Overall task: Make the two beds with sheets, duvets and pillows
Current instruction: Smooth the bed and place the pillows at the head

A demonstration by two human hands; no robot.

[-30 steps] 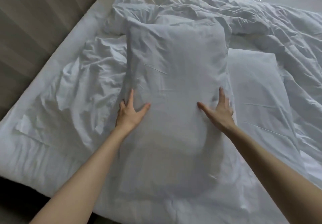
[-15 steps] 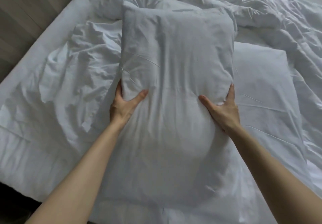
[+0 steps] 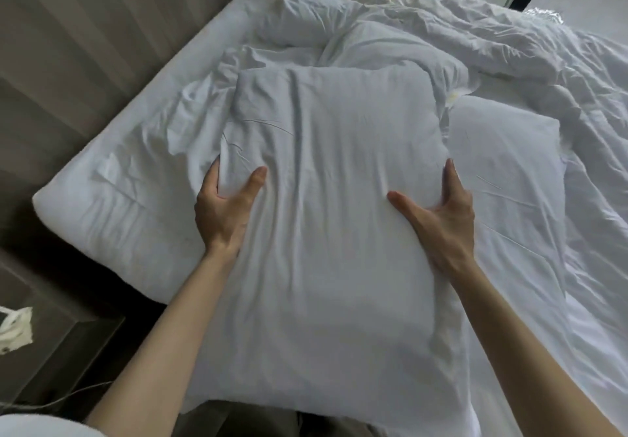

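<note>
The left hand [image 3: 224, 205] and right hand [image 3: 441, 214] each grip a side edge of the pillow [image 3: 333, 151], thumbs on top, its long axis running near-to-far, with the second pillow [image 3: 503, 171] just right.

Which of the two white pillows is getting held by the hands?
The middle pillow: the left hand and right hand grip its sides. The other pillow just lies on the bed to its right.

The pillow [image 3: 333, 232] hides the left hand [image 3: 222, 209] and right hand [image 3: 445, 219] partly (thumbs show).
</note>
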